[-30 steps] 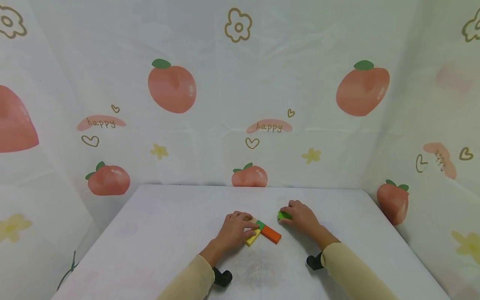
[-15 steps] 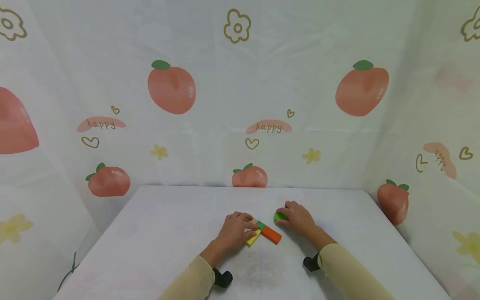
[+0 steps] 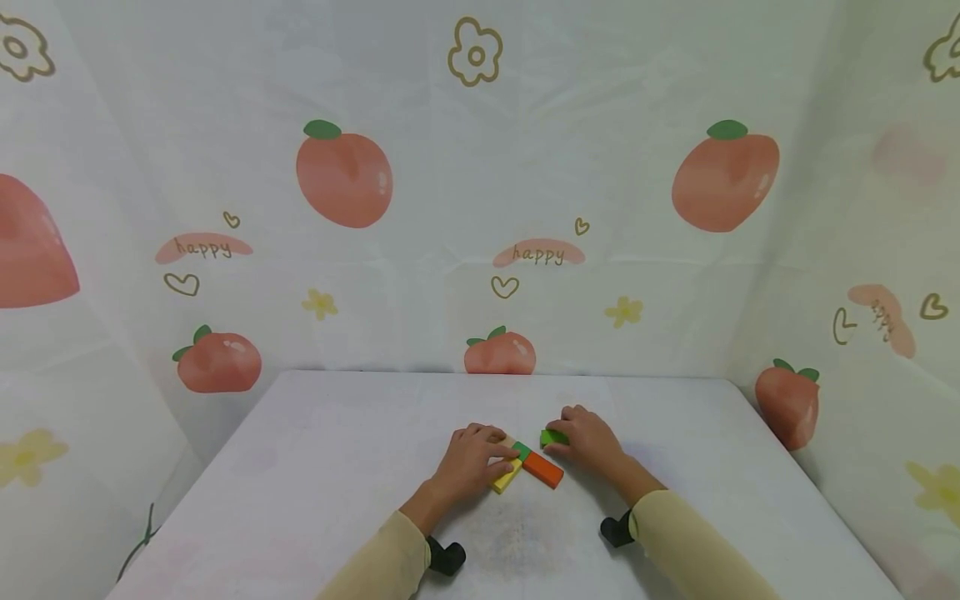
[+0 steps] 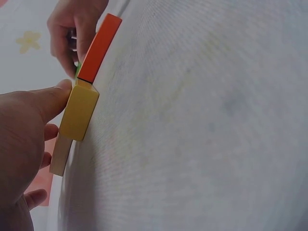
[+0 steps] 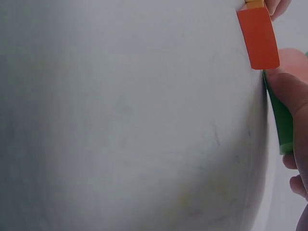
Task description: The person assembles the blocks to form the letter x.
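Note:
On the white table, several toy blocks touch end to end: an orange-red block [image 3: 543, 471], a small green block [image 3: 522, 451], a yellow block [image 3: 507, 478] and a pale wood block [image 4: 61, 154]. My left hand [image 3: 467, 460] holds this group, its thumb at the yellow block's edge and its other fingers behind, by the pale block. My right hand [image 3: 591, 440] pinches a bright green block [image 3: 550, 437] between thumb and fingers, just behind and right of the group. The right wrist view shows that green block [image 5: 281, 118] lengthwise, partly covered by the thumb.
A white table [image 3: 337, 467] spreads around both hands. Behind it and at both sides hangs a white cloth [image 3: 420, 208] printed with fruit and flowers. A black camera mount [image 3: 447, 557] sits on the left wrist, another black mount [image 3: 618, 530] on the right.
My right hand has slid left and slightly nearer with the bright green block, closing in on the group. The left hand and the blocks beneath it have stayed put.

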Available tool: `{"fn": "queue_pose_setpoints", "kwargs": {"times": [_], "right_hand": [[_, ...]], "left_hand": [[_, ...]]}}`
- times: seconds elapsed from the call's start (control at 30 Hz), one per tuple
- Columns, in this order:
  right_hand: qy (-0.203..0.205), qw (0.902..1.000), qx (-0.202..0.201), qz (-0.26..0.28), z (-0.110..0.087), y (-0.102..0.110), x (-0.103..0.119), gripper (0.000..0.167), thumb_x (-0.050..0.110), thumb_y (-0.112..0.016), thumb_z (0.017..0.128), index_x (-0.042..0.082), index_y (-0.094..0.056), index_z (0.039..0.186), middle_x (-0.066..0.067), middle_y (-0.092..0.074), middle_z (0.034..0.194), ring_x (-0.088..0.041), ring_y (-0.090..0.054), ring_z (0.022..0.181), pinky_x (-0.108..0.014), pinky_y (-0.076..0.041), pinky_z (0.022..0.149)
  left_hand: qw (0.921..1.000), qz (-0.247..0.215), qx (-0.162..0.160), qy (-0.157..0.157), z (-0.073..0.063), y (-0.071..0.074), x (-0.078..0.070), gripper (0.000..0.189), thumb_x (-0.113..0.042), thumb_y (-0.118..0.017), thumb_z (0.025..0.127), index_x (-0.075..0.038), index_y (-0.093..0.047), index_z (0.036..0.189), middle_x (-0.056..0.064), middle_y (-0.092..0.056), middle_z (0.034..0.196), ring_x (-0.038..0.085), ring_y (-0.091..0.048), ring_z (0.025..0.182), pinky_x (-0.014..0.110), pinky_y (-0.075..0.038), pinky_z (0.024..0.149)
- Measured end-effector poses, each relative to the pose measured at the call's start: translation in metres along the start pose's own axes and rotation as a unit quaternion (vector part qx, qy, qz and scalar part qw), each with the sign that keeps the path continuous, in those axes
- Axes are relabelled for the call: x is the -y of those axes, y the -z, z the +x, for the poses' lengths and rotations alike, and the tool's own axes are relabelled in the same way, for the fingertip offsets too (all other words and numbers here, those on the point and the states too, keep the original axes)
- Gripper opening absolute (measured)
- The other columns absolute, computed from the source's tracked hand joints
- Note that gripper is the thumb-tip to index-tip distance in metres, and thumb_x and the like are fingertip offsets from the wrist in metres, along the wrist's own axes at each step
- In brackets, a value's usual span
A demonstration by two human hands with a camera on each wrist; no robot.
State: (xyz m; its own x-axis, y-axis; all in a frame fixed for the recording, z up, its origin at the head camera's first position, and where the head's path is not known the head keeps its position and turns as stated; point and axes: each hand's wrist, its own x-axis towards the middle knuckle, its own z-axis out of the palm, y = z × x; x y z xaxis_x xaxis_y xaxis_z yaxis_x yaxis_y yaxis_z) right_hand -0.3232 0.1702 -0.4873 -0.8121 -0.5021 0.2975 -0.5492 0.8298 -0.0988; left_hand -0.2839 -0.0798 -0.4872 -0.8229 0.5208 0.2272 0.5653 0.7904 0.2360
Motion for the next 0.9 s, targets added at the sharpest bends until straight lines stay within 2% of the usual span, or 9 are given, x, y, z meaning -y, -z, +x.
{"fn": "queue_pose_setpoints", "kwargs": {"times": [0.2, 0.43, 0.9], "right_hand": [[0.002, 1.0, 0.004, 0.008, 0.0, 0.0, 0.004, 0.04, 0.045, -0.08, 0.077, 0.015, -0.076, 0.102, 0.007, -0.048, 0.079, -0.012, -0.042, 0.072, -0.025, -0.039, 0.062], [0.03, 0.9993, -0.012, 0.019, -0.001, 0.001, 0.008, 0.038, 0.041, -0.08, 0.078, 0.011, -0.074, 0.101, 0.005, -0.05, 0.081, -0.013, -0.043, 0.071, -0.026, -0.039, 0.061], [0.03, 0.9989, 0.011, 0.035, 0.001, 0.002, 0.013, 0.032, 0.035, -0.079, 0.082, 0.012, -0.074, 0.104, 0.004, -0.054, 0.084, -0.013, -0.048, 0.075, -0.028, -0.045, 0.066]], "left_hand": [[1.0, 0.004, -0.002, -0.005, 0.0, -0.001, 0.0, 0.03, -0.04, -0.064, 0.093, -0.035, -0.069, 0.123, -0.004, -0.059, 0.125, 0.02, -0.048, 0.117, 0.046, -0.038, 0.096], [0.9999, 0.005, -0.005, -0.011, 0.0, -0.001, 0.002, 0.03, -0.041, -0.063, 0.094, -0.035, -0.069, 0.123, -0.003, -0.059, 0.125, 0.02, -0.048, 0.117, 0.046, -0.038, 0.096], [0.9999, -0.004, -0.007, -0.013, -0.001, 0.001, 0.001, 0.03, -0.04, -0.063, 0.094, -0.032, -0.07, 0.122, -0.002, -0.059, 0.126, 0.021, -0.048, 0.118, 0.047, -0.038, 0.095]]}}
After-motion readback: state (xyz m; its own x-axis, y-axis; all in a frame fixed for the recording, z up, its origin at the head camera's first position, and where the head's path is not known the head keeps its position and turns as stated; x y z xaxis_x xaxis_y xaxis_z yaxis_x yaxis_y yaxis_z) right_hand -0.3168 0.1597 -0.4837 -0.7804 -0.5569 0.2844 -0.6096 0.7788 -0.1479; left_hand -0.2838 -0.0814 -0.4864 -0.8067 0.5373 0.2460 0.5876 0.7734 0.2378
